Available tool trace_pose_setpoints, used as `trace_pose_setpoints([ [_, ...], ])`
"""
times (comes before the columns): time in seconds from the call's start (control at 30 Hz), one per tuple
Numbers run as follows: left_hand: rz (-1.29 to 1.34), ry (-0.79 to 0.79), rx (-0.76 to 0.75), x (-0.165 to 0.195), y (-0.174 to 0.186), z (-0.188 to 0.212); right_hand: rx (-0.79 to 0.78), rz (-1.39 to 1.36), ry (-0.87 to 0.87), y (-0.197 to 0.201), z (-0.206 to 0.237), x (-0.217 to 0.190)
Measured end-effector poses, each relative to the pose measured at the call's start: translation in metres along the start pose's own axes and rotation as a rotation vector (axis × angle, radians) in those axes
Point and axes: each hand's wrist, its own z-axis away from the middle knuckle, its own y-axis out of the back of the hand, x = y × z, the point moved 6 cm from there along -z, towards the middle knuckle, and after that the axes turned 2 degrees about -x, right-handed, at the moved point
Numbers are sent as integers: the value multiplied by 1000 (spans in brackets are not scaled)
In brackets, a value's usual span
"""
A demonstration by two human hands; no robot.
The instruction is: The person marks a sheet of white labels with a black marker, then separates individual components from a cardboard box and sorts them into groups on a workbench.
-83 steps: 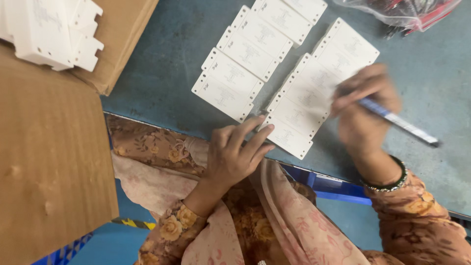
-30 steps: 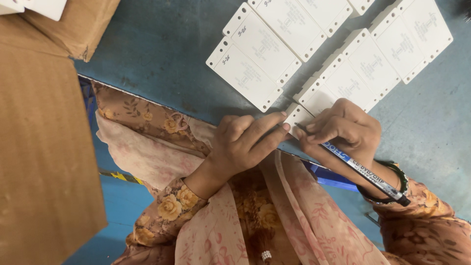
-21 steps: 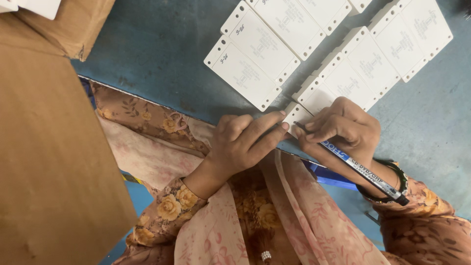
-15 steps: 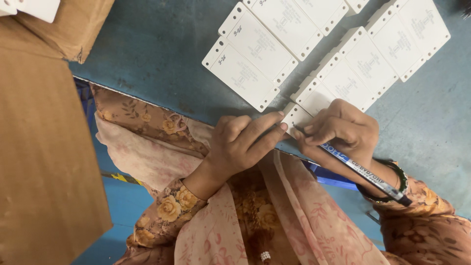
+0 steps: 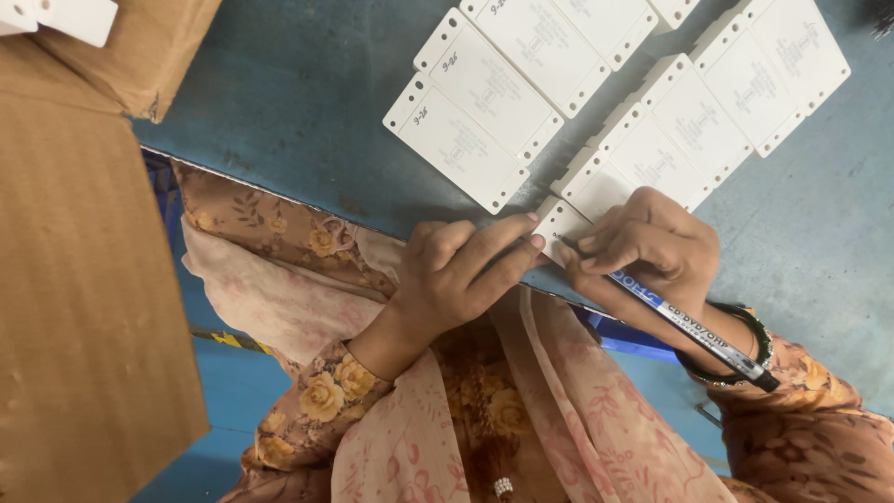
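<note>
My right hand (image 5: pixel 652 244) grips the blue-and-white marker pen (image 5: pixel 684 321), tip touching the white rectangular plastic card (image 5: pixel 557 224) directly ahead; left hand (image 5: pixel 461 270), fingers flat, pins the card's near corner.

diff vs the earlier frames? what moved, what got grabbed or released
The right hand came down from hovering over the white plates and put the marker tip on the corner of the nearest plate at the table edge. The left hand slid its fingertips over to press that plate beside the tip. Nothing was let go. Over the last second both hands hold still; the other plates lie as before.
</note>
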Motion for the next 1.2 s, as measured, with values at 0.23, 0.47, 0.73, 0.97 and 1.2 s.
trace_pose_setpoints([
  [0.23,0,3,-3,1,1,-2,-15,-16,17,1,0,0],
  [0.47,4,3,-3,0,2,-3,37,33,-3,0,0,0],
  [0.73,1,-4,4,0,3,-4,43,37,19,-1,-1,-1],
  [0.97,0,-4,-1,0,2,-3,49,31,6,1,0,0],
  [1.2,-2,-6,-1,0,1,-2,47,55,4,0,1,0],
])
